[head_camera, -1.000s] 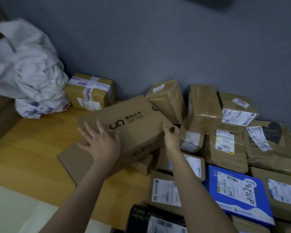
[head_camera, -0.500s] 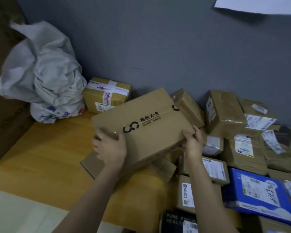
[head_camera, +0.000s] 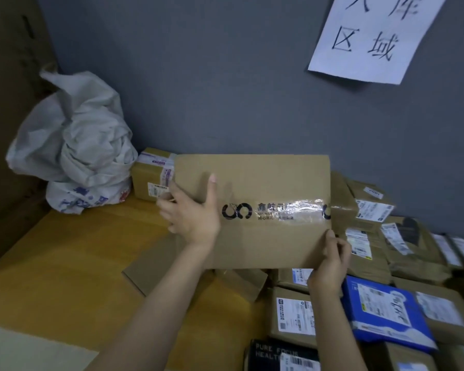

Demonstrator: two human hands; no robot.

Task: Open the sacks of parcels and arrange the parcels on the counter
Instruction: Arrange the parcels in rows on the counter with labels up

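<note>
The large cardboard box (head_camera: 265, 183) stands on edge at the middle of the view, its broad printed face turned toward the camera. Its long axis runs level from 9 to 3 o'clock, and a strip of clear tape crosses the face along that line. The left hand (head_camera: 192, 215) grips the box's 9 o'clock edge: the thumb (head_camera: 211, 191) lies flat on the front, pointing to 12, and the fingers curl round behind. The right hand (head_camera: 330, 263) pinches the corner at 5 o'clock, its fingers bent around the edge. Below lies the wooden counter (head_camera: 65, 263). A crumpled white sack (head_camera: 75, 145) sits at 9 o'clock of the box, with a small taped box (head_camera: 150, 175) between them. A blue parcel (head_camera: 386, 314) lies among brown ones at 4 o'clock.
</note>
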